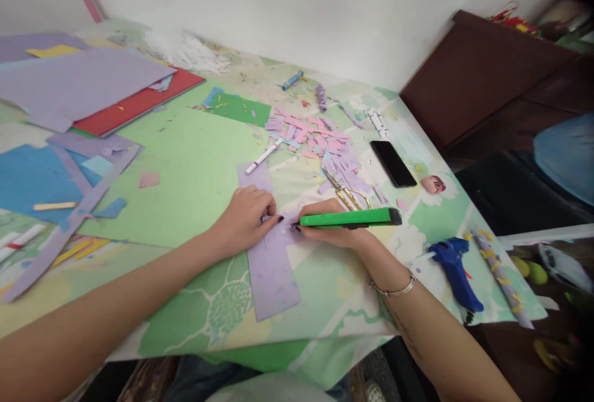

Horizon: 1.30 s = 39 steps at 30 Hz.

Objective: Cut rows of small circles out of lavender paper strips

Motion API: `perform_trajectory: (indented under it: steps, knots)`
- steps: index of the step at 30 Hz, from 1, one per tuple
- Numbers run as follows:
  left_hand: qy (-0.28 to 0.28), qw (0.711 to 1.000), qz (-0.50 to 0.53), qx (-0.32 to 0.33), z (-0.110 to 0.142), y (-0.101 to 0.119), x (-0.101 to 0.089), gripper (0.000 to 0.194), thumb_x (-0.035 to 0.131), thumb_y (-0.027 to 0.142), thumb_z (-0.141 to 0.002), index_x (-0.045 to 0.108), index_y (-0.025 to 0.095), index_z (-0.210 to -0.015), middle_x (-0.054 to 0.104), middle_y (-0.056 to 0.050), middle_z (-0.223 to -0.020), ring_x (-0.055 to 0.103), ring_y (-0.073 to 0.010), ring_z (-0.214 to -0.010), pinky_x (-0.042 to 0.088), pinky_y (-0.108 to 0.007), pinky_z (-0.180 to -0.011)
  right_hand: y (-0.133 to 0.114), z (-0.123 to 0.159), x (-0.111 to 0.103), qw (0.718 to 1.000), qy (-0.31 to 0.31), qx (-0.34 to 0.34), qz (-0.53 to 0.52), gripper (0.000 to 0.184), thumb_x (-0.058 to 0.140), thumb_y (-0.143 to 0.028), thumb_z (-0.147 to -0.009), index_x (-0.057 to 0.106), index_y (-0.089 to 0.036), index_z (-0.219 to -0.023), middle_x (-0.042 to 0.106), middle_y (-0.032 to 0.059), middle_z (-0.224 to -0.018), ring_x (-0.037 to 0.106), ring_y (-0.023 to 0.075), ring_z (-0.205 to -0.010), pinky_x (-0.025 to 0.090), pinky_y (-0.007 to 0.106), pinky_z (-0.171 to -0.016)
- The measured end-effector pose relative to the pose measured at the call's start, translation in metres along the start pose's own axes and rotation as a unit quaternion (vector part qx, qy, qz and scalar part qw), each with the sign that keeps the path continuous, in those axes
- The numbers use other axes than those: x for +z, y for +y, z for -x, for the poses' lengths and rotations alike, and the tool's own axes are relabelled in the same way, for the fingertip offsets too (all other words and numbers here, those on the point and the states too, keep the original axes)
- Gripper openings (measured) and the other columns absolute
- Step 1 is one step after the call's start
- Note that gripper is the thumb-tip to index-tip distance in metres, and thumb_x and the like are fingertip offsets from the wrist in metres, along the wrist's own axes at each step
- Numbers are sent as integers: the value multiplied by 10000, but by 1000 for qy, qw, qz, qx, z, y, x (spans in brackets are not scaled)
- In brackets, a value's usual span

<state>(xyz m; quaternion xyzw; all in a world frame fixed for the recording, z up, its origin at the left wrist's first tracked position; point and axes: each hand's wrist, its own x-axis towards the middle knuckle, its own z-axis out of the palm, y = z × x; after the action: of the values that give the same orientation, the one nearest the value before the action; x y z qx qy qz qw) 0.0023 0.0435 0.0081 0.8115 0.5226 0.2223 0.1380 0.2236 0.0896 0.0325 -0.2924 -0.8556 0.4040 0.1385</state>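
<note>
My right hand (325, 224) is closed around a green utility knife (346, 219), its tip pointing left and down at a purple foam strip (273, 284). My left hand (244, 216) presses on the same strip with its fingers curled and thumb stretched toward the knife tip. What lies under the left fingers is hidden. Under the knife tip, the purple foam reaches out to the right of the strip. Gold-handled scissors (346, 193) lie just beyond my right hand. A white marker (263, 156) rests across the strip's far end.
Pink and purple foam scraps (315, 136) lie behind my hands. A green sheet (195, 173) spreads to the left, near stacked purple sheets (83, 80) and blue foam (37, 179). To the right are a phone (393, 164), a blue glue gun (457, 275) and a wrapped stick (501, 278).
</note>
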Motion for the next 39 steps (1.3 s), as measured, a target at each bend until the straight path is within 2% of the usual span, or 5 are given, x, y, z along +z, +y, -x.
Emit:
perform_trajectory:
  steps: [5,18,39]
  knots:
    - [-11,1000,0,-6,-1,1,-2,110,534,252,-820,503,207,-724,547,-7,-664,490,-212,-722,331,-355,-680,0,4,4,1000,13,6,-2,178,581,-180,-755,523,-154,-588,435,-63,-533,367,64,-524,299,187,-506]
    - [-15,1000,7,-13,-1,0,-2,128,560,249,-824,513,206,-713,548,-1,-638,492,-207,-698,320,-349,-673,3,4,5,999,10,6,-45,141,543,-163,-752,522,-152,-613,445,-50,-556,383,69,-549,327,179,-509]
    - [-13,1000,5,-9,-1,-1,-1,135,529,274,-829,510,209,-712,547,2,-632,487,-196,-700,328,-346,-665,1,4,4,999,17,20,-30,151,559,-170,-757,524,-155,-611,429,-57,-545,368,67,-539,321,181,-508]
